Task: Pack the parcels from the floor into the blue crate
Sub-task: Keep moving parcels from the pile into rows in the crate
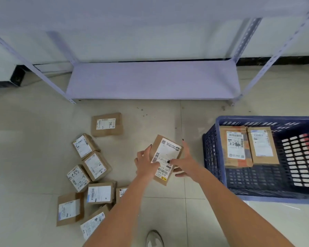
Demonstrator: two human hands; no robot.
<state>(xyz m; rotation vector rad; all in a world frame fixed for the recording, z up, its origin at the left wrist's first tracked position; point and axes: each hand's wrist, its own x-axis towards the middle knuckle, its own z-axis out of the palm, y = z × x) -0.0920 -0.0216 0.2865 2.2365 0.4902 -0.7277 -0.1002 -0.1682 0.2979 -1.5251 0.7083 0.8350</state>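
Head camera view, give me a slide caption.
Both hands hold a labelled parcel between floor pile and blue crate.

Both your arms reach forward, bare to the elbow. Your left hand point(145, 162) curls its fingers over one edge of what you hold; your right hand point(183, 162) clamps the opposite side, thumb on top.

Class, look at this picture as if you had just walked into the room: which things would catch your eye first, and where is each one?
At the centre, the left hand and right hand hold a labelled cardboard parcel above the tiled floor. To the right stands the blue crate, with two parcels lying side by side in it. On the floor to the left lies a loose cluster of more parcels, in front of a pale metal shelf rack.
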